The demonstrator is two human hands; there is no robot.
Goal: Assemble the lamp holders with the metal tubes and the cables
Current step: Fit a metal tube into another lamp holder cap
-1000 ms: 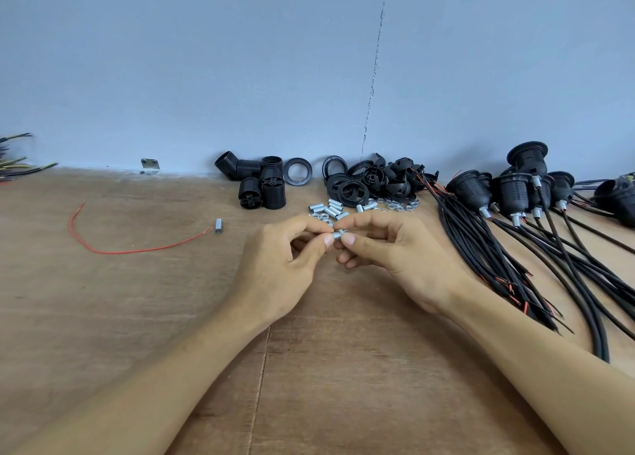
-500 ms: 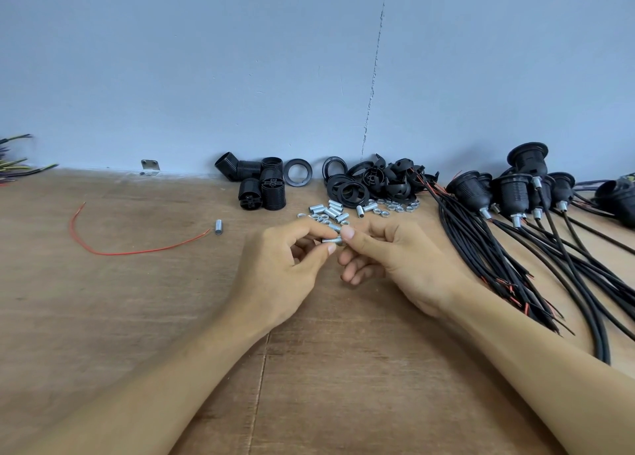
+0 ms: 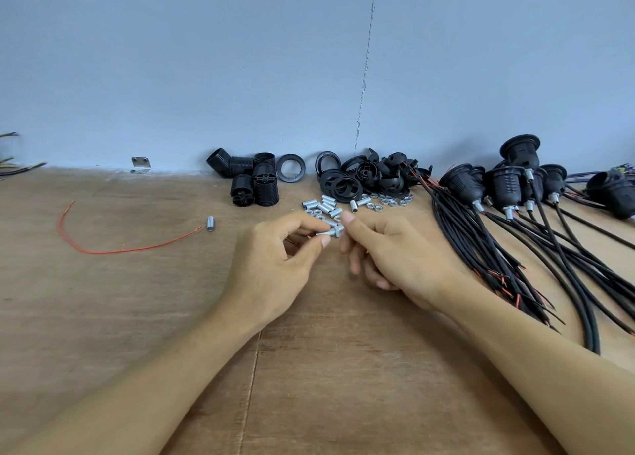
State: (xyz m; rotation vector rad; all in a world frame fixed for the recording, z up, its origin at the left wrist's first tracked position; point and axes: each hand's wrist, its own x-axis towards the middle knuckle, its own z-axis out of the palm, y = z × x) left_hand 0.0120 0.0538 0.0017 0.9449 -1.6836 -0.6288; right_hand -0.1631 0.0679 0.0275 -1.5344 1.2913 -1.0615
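My left hand [image 3: 271, 265] pinches a small metal tube [image 3: 326, 233] between thumb and forefinger, over the bench [image 3: 137, 317]. My right hand [image 3: 395, 258] pinches the nut [image 3: 338, 229] at the tube's end; how far the nut sits on it I cannot tell. Just beyond my fingers [image 3: 302, 222] lie loose tubes [image 3: 324, 207] and black lamp holders [image 3: 256, 183]. To their right, cables [image 3: 515, 265] run off the edge.
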